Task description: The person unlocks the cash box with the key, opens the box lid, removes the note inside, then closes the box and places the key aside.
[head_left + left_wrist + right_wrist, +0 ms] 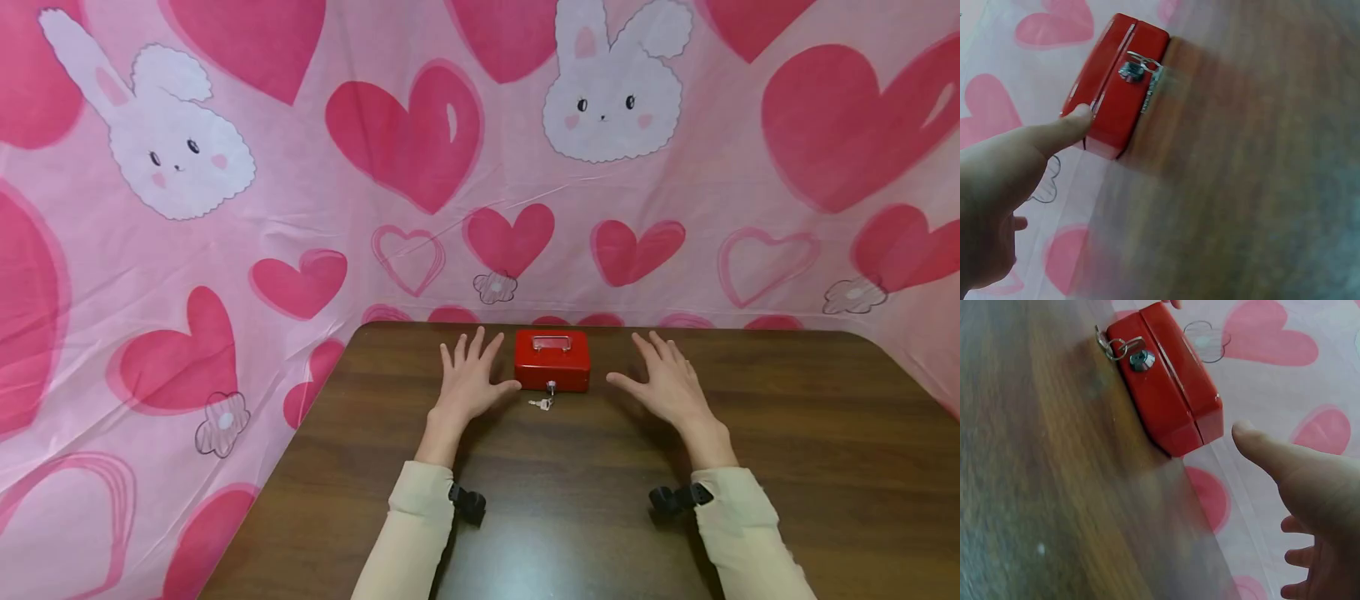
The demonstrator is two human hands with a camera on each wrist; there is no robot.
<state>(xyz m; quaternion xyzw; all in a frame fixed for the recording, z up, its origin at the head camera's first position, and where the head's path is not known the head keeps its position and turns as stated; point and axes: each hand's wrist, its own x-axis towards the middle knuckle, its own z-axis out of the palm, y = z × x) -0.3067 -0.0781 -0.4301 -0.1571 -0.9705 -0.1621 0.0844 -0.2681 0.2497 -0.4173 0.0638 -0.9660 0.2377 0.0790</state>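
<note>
A small red cash box [552, 367] with a metal carry handle [551, 342] on its lid stands at the far side of the table, its lid down. In its front lock [1131, 71] sits a key, and a ring with another key [542, 404] hangs down to the tabletop. My left hand [468, 379] is to the left of the box with fingers spread, its thumb close to the box's left front corner. On the other side my right hand [667, 383] is held with spread fingers, a gap between its thumb and the box. Neither hand holds anything.
The dark wooden table [570, 467] ends just behind the box. A pink cloth [420, 250] with hearts and rabbit faces hangs behind and at the left. Each wrist wears a small black camera [468, 504] over a cream sleeve.
</note>
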